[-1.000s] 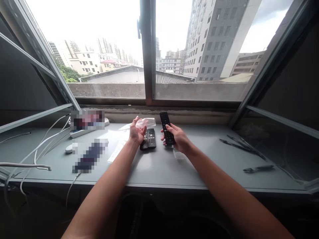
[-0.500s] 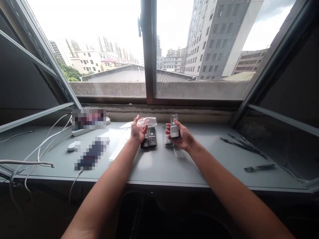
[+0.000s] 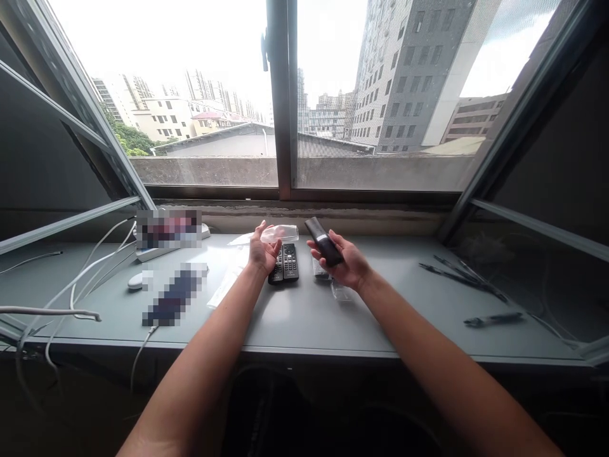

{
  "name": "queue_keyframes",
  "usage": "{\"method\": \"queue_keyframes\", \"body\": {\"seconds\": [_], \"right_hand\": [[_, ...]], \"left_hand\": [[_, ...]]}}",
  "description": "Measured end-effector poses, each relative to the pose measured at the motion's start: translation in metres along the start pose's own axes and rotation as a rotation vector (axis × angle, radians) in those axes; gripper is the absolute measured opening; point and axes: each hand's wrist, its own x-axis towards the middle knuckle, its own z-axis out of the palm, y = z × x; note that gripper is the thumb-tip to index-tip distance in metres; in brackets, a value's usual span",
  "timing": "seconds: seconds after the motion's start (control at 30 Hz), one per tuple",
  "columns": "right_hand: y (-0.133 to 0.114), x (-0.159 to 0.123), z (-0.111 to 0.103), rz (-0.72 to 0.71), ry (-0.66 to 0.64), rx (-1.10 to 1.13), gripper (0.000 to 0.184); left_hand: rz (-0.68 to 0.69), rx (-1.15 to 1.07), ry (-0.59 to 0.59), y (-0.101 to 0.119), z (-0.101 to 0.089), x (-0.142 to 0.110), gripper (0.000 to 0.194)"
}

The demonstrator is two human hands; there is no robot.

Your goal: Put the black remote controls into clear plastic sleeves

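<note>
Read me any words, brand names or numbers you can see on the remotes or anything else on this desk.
None can be read.
Remote in the right hand: remote shows only its dark back.
Two remotes on the desk: key markings too small.
Clear bag in the left hand: no print visible.
Two items at left: blurred out.

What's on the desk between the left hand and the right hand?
In the head view, two black remotes lie side by side on the desk, between the left hand holding a clear plastic bag and the right hand gripping another remote.
</note>
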Motion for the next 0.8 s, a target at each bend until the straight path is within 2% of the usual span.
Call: {"method": "queue_keyframes", "body": {"seconds": [0.1,0.2,0.27,0.33,0.4,0.5,0.63,0.7,0.8], "right_hand": [[0.000,0.000,-0.002,0.013,-0.064,0.015,0.036],[0.002,0.002,-0.005,-0.016,-0.098,-0.017,0.030],[0.005,0.004,-0.007,-0.073,-0.055,-0.066,0.020],[0.009,0.007,-0.008,-0.156,0.009,-0.136,0.010],[0.012,0.009,-0.008,-0.278,0.030,-0.218,0.021],[0.015,0.007,-0.005,-0.491,-0.011,-0.387,0.039],[0.014,0.001,0.003,-0.697,-0.114,-0.613,0.031],[0.014,-0.001,0.004,-0.712,-0.128,-0.649,0.030],[0.016,-0.001,0.005,-0.600,-0.087,-0.613,0.039]], "left_hand": [[0.002,0.004,0.003,0.000,0.001,-0.001,0.033],[-0.002,0.006,0.007,0.001,0.002,-0.002,0.031],[-0.002,0.001,0.008,0.002,0.002,-0.002,0.030],[0.004,-0.009,0.012,0.003,0.002,-0.002,0.028],[0.010,-0.020,0.017,0.005,0.002,-0.002,0.026],[0.009,-0.033,0.021,0.005,0.002,-0.002,0.025],[0.001,-0.028,0.024,0.005,0.002,-0.002,0.027],[-0.004,-0.029,0.023,0.005,0.002,-0.002,0.029],[-0.011,-0.036,0.022,0.005,0.003,-0.003,0.031]]}}
